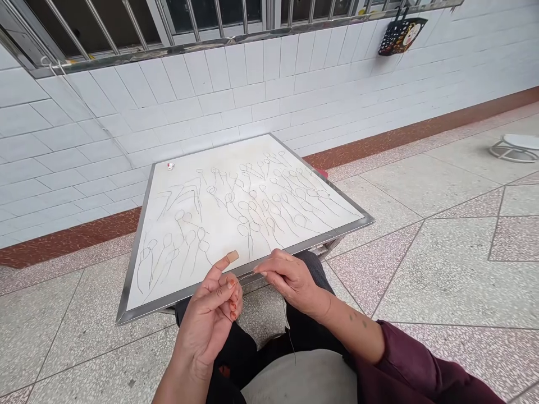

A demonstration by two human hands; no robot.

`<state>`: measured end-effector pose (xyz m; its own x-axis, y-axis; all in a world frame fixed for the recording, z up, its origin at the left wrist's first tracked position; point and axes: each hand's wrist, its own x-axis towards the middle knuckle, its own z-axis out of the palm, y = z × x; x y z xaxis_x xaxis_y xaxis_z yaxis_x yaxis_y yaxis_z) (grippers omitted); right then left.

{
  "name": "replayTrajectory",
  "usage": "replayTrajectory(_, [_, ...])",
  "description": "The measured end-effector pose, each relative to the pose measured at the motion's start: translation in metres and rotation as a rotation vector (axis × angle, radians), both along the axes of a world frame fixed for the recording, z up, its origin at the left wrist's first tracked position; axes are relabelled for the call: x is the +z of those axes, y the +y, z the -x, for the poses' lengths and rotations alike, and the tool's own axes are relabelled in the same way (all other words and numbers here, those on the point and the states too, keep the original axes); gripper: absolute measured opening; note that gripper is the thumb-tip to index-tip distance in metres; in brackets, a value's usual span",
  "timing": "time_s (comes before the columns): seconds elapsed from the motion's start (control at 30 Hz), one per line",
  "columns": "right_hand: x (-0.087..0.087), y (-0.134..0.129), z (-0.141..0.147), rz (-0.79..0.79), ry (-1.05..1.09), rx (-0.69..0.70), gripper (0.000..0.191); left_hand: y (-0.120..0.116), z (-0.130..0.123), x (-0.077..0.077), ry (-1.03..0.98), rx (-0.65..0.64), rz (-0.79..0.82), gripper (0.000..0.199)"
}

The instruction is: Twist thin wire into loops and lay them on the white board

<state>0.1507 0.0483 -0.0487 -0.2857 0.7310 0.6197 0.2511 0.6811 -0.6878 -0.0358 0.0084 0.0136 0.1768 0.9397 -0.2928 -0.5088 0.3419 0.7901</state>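
A thin dark wire (247,275) stretches between my two hands above the table's front edge. My left hand (215,308) pinches one end between thumb and curled fingers; its index finger sticks up with a tan strip of tape (232,256) round the tip. My right hand (292,280) is closed on the wire from the other side with thumb and fingertips. Below the right hand a thin strand (288,331) hangs toward my lap; whether it is the same wire I cannot tell. Many looped wires (243,229) with long tails lie spread over the white tabletop (227,160).
Bent wires without clear loops (185,188) lie at the table's left. A small red-and-white object (170,166) sits near the far left corner. The table's metal rim (155,306) is close to my knees. Behind stands a tiled wall (236,101); a stool (520,145) is far right.
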Motion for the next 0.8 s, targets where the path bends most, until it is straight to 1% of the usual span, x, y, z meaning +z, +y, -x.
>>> replayTrajectory(0.13, [-0.001,0.000,0.003,0.005,0.008,-0.009,0.021,0.001,-0.003,-0.001,-0.035,0.019,0.017,0.066])
replayTrajectory(0.2, [-0.002,0.002,0.002,0.002,0.019,-0.008,0.021,0.000,-0.001,0.004,-0.043,0.030,0.025,0.065])
replayTrajectory(0.23, [-0.002,0.003,0.000,0.010,0.029,-0.031,0.020,0.000,0.002,0.008,-0.054,0.050,0.018,0.065])
replayTrajectory(0.3, [-0.002,0.006,-0.005,0.057,0.065,-0.122,0.019,0.001,0.012,0.019,-0.073,0.151,-0.033,0.066])
replayTrajectory(0.37, [0.002,0.008,-0.010,0.116,0.121,-0.219,0.017,0.002,0.024,0.029,-0.037,0.328,-0.131,0.068])
replayTrajectory(0.43, [0.006,0.007,-0.011,0.163,0.176,-0.237,0.014,0.003,0.030,0.032,0.036,0.448,-0.189,0.066])
replayTrajectory(0.47, [0.009,0.005,-0.010,0.191,0.203,-0.222,0.013,0.004,0.030,0.030,0.072,0.476,-0.197,0.064])
replayTrajectory(0.53, [0.013,0.001,-0.006,0.257,0.258,-0.173,0.012,0.005,0.022,0.018,0.131,0.474,-0.186,0.056])
replayTrajectory(0.6, [0.016,-0.003,-0.001,0.329,0.303,-0.119,0.011,0.005,0.007,0.001,0.227,0.410,-0.192,0.048])
replayTrajectory(0.67, [0.017,-0.005,0.003,0.389,0.328,-0.069,0.011,0.005,-0.009,-0.015,0.335,0.372,-0.237,0.042])
replayTrajectory(0.73, [0.018,-0.007,0.003,0.435,0.329,-0.038,0.011,0.004,-0.020,-0.025,0.444,0.403,-0.316,0.037])
replayTrajectory(0.8, [0.019,-0.007,0.002,0.465,0.312,-0.024,0.011,0.002,-0.024,-0.028,0.561,0.478,-0.381,0.031])
